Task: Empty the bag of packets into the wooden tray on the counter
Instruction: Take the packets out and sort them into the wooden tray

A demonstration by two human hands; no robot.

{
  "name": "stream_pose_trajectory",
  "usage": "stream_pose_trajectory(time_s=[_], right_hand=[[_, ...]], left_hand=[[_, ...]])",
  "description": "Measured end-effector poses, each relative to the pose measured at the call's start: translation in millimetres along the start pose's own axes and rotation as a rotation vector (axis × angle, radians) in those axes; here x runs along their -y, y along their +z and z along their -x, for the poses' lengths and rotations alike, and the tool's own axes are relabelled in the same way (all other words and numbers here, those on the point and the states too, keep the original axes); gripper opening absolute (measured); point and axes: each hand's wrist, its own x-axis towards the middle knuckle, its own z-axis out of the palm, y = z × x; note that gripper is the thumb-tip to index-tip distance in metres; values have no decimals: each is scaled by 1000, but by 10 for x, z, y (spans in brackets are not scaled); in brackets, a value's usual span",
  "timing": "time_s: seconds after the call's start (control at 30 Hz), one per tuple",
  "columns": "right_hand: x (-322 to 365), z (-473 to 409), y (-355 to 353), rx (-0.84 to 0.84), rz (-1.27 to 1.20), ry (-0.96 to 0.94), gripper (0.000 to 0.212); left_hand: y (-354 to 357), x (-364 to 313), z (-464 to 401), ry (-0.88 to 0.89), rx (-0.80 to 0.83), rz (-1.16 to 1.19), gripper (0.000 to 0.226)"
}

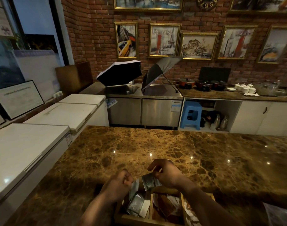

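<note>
A wooden tray (pixel 149 207) with dividers sits at the near edge of the marble counter (pixel 172 147). Its left compartment holds several grey and white packets (pixel 137 205); the middle one holds brown packets (pixel 166 207). Just above the tray's far rim, my left hand (pixel 119 185) pinches the left end of a small dark grey bag (pixel 149 181). My right hand (pixel 166 172) grips its right end. The bag hangs between both hands, over the left compartment.
White chest freezers (pixel 41 128) line the left side. Across the aisle are a steel counter with two open umbrellas (pixel 123 74), pots (pixel 203 84), white cups (pixel 244 88) and a blue stool (pixel 191 115). A plastic bag corner (pixel 280 216) shows at bottom right.
</note>
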Motion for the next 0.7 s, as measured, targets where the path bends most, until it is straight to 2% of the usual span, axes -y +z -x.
stream_pose_trajectory(time_s=[0.13,0.23,0.5,0.7], right_hand=[[-16,19,-13,-8,-9,8,29],[-8,27,-26,-2,-9,14,32],[105,15,-14,21,-46,23,30],[160,16,106,149,-42,32,17]], left_hand=[[4,-7,3,-40,60,42,12],[51,20,56,-41,70,-65,8],[29,7,64,4,-71,-151,12],[-79,110,-4,15,-148,-147,20]])
